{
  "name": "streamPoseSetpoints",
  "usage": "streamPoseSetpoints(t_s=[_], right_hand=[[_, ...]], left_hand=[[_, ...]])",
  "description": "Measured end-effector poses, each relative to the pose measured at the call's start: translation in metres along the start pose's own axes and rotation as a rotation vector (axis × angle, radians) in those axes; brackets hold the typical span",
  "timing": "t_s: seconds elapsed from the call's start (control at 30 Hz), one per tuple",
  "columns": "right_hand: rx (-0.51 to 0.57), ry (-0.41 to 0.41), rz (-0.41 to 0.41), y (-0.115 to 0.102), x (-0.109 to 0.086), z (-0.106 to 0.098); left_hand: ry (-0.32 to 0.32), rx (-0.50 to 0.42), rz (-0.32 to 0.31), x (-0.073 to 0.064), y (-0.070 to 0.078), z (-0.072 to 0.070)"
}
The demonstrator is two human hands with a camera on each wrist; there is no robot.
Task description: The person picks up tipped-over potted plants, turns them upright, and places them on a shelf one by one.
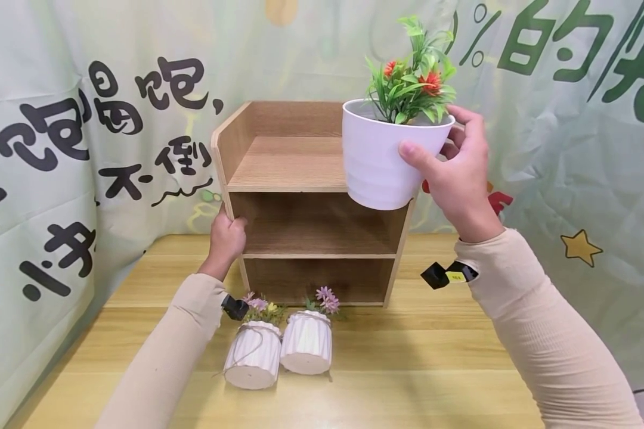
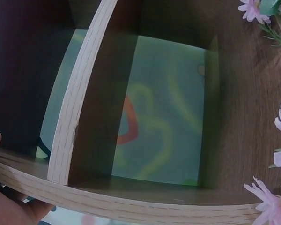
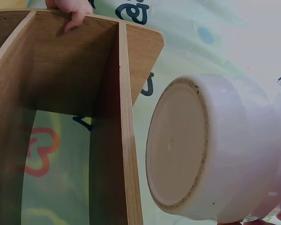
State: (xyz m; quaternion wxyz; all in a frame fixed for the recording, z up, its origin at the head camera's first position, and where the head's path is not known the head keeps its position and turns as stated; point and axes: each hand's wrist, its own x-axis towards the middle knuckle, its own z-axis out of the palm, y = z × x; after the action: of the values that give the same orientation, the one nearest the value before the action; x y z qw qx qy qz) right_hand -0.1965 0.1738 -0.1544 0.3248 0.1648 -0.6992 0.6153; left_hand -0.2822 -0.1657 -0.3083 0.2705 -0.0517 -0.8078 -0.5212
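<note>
My right hand (image 1: 458,173) grips a white flowerpot (image 1: 392,161) by its right side, thumb on the front and fingers behind the rim. Green leaves and red flowers (image 1: 410,80) stand up from the pot, which is held in the air at the shelf's upper right. In the right wrist view the flowerpot's underside (image 3: 175,145) faces the camera. My left hand (image 1: 226,238) holds the left side panel of a wooden shelf (image 1: 300,189), with the thumb inside the middle compartment. The fingers outside the panel are partly hidden.
Two small white fluted pots (image 1: 253,354) with pink-purple flowers (image 1: 327,300) lie tipped on the wooden table (image 1: 408,369) before the shelf. A printed cloth (image 1: 43,196) hangs behind and at both sides. The shelf's compartments look open at the back.
</note>
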Motion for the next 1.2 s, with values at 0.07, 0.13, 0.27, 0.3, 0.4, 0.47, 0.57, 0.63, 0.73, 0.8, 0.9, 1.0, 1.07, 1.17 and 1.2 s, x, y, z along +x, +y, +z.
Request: streamPoseSetpoints(t_s=[0.07, 0.13, 0.27, 0.3, 0.4, 0.47, 0.57, 0.63, 0.73, 0.8, 0.9, 1.0, 1.07, 1.17, 1.2], right_hand=[[0.003, 0.003, -0.007, 0.001, 0.001, 0.001], [-0.003, 0.007, -0.008, 0.002, 0.003, 0.002], [-0.044, 0.013, -0.006, 0.003, 0.005, 0.004], [-0.062, 0.014, -0.001, 0.003, 0.006, 0.004], [-0.101, 0.015, 0.008, 0.004, 0.009, 0.005], [-0.119, 0.016, 0.019, 0.005, 0.010, 0.005], [-0.132, 0.020, 0.028, 0.005, 0.013, 0.006], [-0.142, 0.027, 0.026, 0.006, 0.015, 0.007], [-0.159, 0.037, 0.013, 0.007, 0.016, 0.008], [-0.173, 0.046, 0.000, 0.008, 0.017, 0.009], [-0.184, 0.064, -0.024, 0.010, 0.018, 0.012], [-0.188, 0.085, -0.042, 0.012, 0.019, 0.014], [-0.188, 0.095, -0.056, 0.014, 0.019, 0.016], [-0.176, 0.108, -0.083, 0.016, 0.020, 0.018], [-0.173, 0.112, -0.089, 0.017, 0.021, 0.018]], left_hand=[[0.001, 0.002, 0.003, 0.000, 0.000, 0.000], [0.002, 0.003, 0.006, 0.000, -0.001, 0.000], [0.004, -0.001, 0.012, 0.000, 0.000, 0.000], [0.004, -0.001, 0.011, 0.000, 0.000, 0.000], [0.002, -0.001, 0.007, 0.001, 0.000, 0.000], [0.003, -0.002, 0.004, 0.001, -0.001, 0.000], [0.006, -0.002, 0.004, 0.001, -0.001, 0.000], [0.008, -0.004, 0.005, 0.001, -0.002, 0.000], [0.006, -0.006, 0.007, 0.001, -0.002, 0.000], [0.005, -0.010, 0.007, 0.001, -0.002, 0.000], [0.004, -0.014, 0.008, 0.001, -0.003, 0.000], [0.010, -0.011, 0.011, 0.001, -0.003, 0.001], [0.016, -0.007, 0.012, 0.001, -0.003, 0.001], [0.019, -0.002, 0.012, 0.000, -0.002, 0.001], [0.018, 0.000, 0.011, 0.000, -0.002, 0.001]])
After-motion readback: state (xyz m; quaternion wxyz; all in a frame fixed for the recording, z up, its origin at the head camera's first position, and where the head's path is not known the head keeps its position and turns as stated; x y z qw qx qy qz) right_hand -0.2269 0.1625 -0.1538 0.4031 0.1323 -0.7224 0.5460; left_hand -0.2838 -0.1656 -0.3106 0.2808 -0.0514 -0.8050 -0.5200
